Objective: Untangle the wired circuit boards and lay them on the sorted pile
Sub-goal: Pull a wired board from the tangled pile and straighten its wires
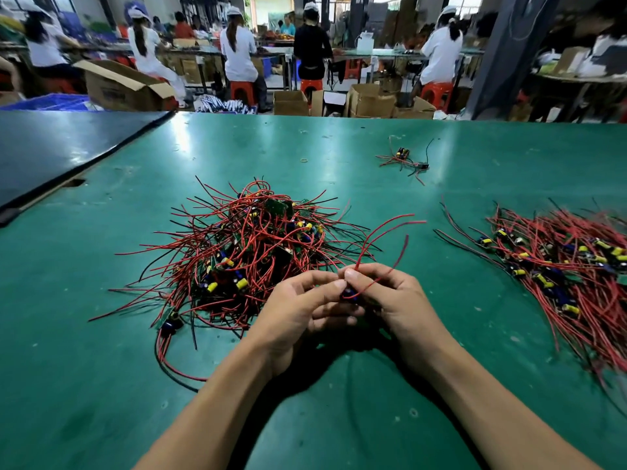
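A tangled heap of circuit boards (251, 256) with red and black wires lies on the green table (84, 351), left of centre. The sorted pile (573, 273), its wires combed the same way, lies at the right edge. Between them, near the table's front, my left hand (298, 310) and my right hand (393, 300) meet and pinch one small board (349, 295) with a blue part. Its red wires (383, 232) arc up and to the right. Most of this board is hidden by my fingers.
A couple of stray wired boards (403, 159) lie further back on the table, with a rubber band (304, 160) nearby. A dark panel (61, 147) covers the table's back left corner. Beyond the table, people sit at benches among cardboard boxes (122, 86).
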The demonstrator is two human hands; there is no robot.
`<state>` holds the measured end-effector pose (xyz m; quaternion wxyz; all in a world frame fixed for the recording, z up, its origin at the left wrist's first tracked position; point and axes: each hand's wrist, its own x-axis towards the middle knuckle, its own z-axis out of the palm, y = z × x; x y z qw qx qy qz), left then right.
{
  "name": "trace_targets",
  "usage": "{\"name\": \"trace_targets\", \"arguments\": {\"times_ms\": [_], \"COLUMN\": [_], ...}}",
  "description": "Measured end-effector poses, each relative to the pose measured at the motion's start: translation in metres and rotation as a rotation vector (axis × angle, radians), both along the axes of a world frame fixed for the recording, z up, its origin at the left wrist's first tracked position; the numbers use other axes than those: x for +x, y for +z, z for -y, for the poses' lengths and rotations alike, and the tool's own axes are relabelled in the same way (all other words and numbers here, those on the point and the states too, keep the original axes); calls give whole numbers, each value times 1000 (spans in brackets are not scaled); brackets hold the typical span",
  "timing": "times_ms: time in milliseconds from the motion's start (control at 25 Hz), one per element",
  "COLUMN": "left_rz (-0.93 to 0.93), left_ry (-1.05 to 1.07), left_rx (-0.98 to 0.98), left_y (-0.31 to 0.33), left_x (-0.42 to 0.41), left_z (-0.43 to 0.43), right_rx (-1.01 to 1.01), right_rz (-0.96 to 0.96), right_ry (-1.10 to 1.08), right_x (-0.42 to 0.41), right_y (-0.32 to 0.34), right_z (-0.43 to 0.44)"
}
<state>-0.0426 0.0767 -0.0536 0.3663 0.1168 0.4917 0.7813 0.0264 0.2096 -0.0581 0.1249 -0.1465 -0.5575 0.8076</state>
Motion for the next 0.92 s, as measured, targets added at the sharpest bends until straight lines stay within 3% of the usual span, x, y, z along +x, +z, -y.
{"name": "trace_targets", "arguments": {"times_ms": [160, 480, 760, 920], "left_rz": [-18, 21, -221, -349], "left_ry": [-68, -120, 12, -16], "left_rx": [-6, -33, -188, -274], "left_y": [-1, 2, -8, -10], "left_x": [1, 4, 5, 7], "left_z": [1, -2, -4, -7], "right_rx": [-97, -94, 98, 270], "right_rz": [11, 28, 14, -3], "right_ry": [13, 36, 26, -6], "right_x": [-3, -1, 3, 2], "right_y": [2, 0, -4, -8], "right_z": [-8, -13, -2, -5]}}
